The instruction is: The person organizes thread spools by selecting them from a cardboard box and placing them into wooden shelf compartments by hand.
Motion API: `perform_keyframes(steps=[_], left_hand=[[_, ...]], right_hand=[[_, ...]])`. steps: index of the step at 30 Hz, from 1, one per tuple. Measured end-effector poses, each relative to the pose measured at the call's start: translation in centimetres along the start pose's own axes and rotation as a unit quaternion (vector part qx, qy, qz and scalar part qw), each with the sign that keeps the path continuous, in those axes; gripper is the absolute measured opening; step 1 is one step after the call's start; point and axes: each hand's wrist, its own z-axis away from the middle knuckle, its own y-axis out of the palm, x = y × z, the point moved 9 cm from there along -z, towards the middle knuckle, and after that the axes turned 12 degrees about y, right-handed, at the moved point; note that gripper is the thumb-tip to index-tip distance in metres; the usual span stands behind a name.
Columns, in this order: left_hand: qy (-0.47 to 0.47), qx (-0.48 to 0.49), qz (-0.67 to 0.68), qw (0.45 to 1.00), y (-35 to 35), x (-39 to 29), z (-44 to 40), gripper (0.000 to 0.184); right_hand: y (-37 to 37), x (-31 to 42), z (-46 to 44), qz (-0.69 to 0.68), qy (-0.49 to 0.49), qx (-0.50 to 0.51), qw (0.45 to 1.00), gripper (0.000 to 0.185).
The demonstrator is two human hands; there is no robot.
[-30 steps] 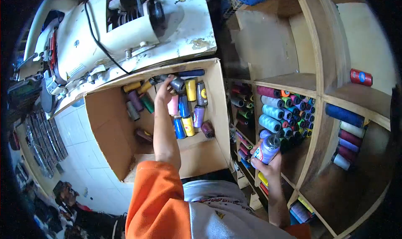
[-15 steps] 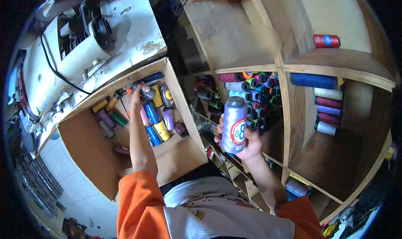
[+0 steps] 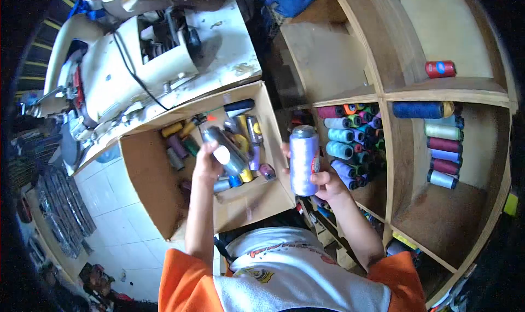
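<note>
My right hand [image 3: 329, 184] is wrapped round a large lavender thread cone [image 3: 303, 164], held upright between the cardboard box and the shelves. Over the box, my left hand [image 3: 205, 163] grips a dark grey thread cone [image 3: 234, 158] with a pale round label, tilted and a little blurred. Below it in the cardboard box [image 3: 147, 189] lie several more spools, among them a purple spool [image 3: 255, 158], a maroon spool [image 3: 267, 172] and a black spool [image 3: 239, 107]. Part of the box's contents is hidden behind the grey cone and my left hand.
A wooden shelf unit [image 3: 389, 164] rises on the right. One compartment holds stacked spools in many colours, including a light blue spool [image 3: 339, 149]. A navy cone [image 3: 418, 109] and a red spool [image 3: 441, 68] lie farther right. A white sewing machine [image 3: 109, 66] stands behind the box.
My left hand has gripped the dark grey cone and lifted it from the box's far side towards me. The lavender cone has turned in my right hand, its label now facing right. The view has shifted.
</note>
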Motion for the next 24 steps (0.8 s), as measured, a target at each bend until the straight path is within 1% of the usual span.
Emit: perform_keyframes(steps=[2, 3, 4, 5, 6, 7, 8, 9, 10, 11, 12, 13, 14, 15, 16, 17, 18, 20, 21, 22, 24], left_hand=[[-0.043, 0.099, 0.047, 0.993, 5.2, -0.3, 2.5, 0.057], [-0.044, 0.107, 0.024, 0.993, 7.8, -0.8, 3.7, 0.06], [-0.033, 0.17, 0.035, 0.984, 9.8, -0.8, 4.4, 0.056], [-0.051, 0.167, 0.024, 0.984, 10.9, -0.9, 5.0, 0.054], [-0.069, 0.17, 0.014, 0.983, 12.5, -1.2, 5.4, 0.052], [-0.077, 0.203, 0.034, 0.975, 14.1, -1.8, 5.6, 0.049], [-0.112, 0.17, 0.009, 0.979, 14.1, -1.1, 5.4, 0.051], [-0.098, 0.172, -0.018, 0.98, 15.3, -1.1, 5.4, 0.051], [-0.084, 0.172, -0.045, 0.981, 16.6, -1.3, 5.4, 0.051], [-0.093, 0.217, -0.081, 0.968, 17.7, -1.6, 5.6, 0.052], [-0.089, 0.25, -0.09, 0.96, 18.9, -1.8, 5.3, 0.056], [-0.05, 0.286, -0.113, 0.95, 20.0, -2.6, 4.2, 0.058], [-0.01, 0.317, -0.136, 0.939, 21.9, -3.7, 3.2, 0.061], [-0.008, 0.279, -0.164, 0.946, 23.4, -4.9, 2.8, 0.064], [-0.007, 0.273, -0.228, 0.935, 24.1, -5.8, 1.5, 0.065], [0.058, 0.249, -0.261, 0.931, 25.3, -7.1, -0.1, 0.065], [0.123, 0.221, -0.292, 0.922, 26.5, -8.3, -1.7, 0.064], [0.177, 0.293, -0.292, 0.893, 32.0, -8.7, -4.7, 0.063], [0.211, 0.317, -0.296, 0.876, 35.1, -8.8, -5.8, 0.061], [0.246, 0.34, -0.3, 0.857, 38.3, -8.6, -6.8, 0.06], [0.301, 0.396, -0.241, 0.833, 43.5, -6.3, -9.7, 0.057]], right_hand=[[0.1, -1.6, -0.7, 0.058, 0.064, 0.038, 0.996, 0.088], [1.3, -1.2, -0.5, 0.093, 0.08, 0.043, 0.991, 0.088], [3.1, -0.6, -0.2, 0.129, 0.095, 0.044, 0.986, 0.088], [4.7, 0.4, 0.0, 0.196, 0.076, 0.053, 0.976, 0.089], [5.5, 2.1, -0.4, 0.255, -0.052, 0.072, 0.963, 0.088], [5.5, 2.5, 0.0, 0.26, -0.043, 0.085, 0.961, 0.095], [5.5, 2.8, 0.8, 0.265, -0.033, 0.097, 0.959, 0.104], [5.9, 3.9, 1.5, 0.212, -0.054, 0.06, 0.974, 0.097], [5.0, 4.1, 2.0, 0.183, -0.045, 0.053, 0.981, 0.093], [3.6, 4.0, 2.3, 0.152, -0.035, 0.046, 0.987, 0.089], [2.0, 4.1, 2.4, 0.121, -0.024, 0.042, 0.991, 0.085], [0.1, 4.3, 2.9, 0.098, -0.008, 0.041, 0.994, 0.086], [0.6, 5.8, 3.7, 0.094, -0.009, 0.04, 0.995, 0.086], [0.7, 7.3, 4.2, 0.105, -0.038, 0.051, 0.992, 0.084], [0.7, 8.8, 4.7, 0.117, -0.066, 0.063, 0.989, 0.081], [-0.4, 9.5, 5.2, 0.166, -0.064, 0.051, 0.983, 0.086], [-2.7, 10.1, 6.1, 0.24, -0.051, -0.013, 0.969, 0.089], [-1.3, 11.7, 6.5, 0.351, -0.013, 0.084, 0.933, 0.09], [-3.5, 12.8, 8.5, 0.359, -0.15, 0.046, 0.92, 0.087], [-3.2, 13.3, 8.9, 0.354, -0.148, 0.065, 0.921, 0.086], [-2.6, 14.2, 9.3, 0.355, -0.133, 0.095, 0.92, 0.084]])
